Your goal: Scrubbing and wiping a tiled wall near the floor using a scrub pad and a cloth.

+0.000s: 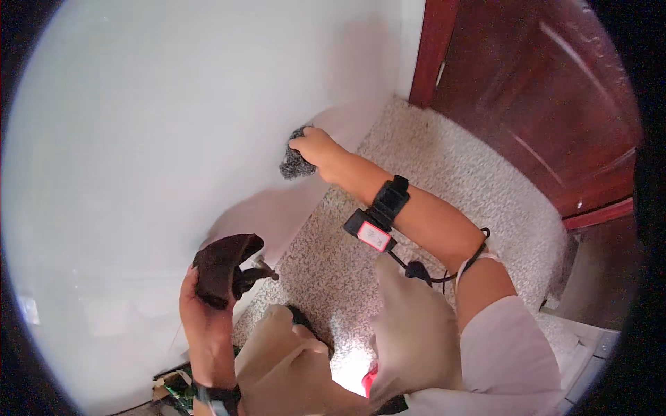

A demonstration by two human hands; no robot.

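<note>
My right hand [318, 149] reaches forward, its fingers closed on a wad of dark grey, speckled scrubbing material [298, 163] at the white wall [173, 104]. Whether the wad is steel wool or cloth, I cannot tell. My left hand [208, 315] is lower and nearer, wrapped round a dark brown, curved block [225, 267]. A black part and a small metal-looking piece stick out from the block's right side. Its exact kind does not show, and most of the left fingers are hidden behind it.
Speckled stone floor [326, 249] meets the wall along a slanting edge. A dark red door [527, 90] stands at the far right. My bent knees in beige trousers [416, 326] fill the lower middle. A strapped device [374, 236] with a cable sits on my right forearm. A box [173, 388] lies lower left.
</note>
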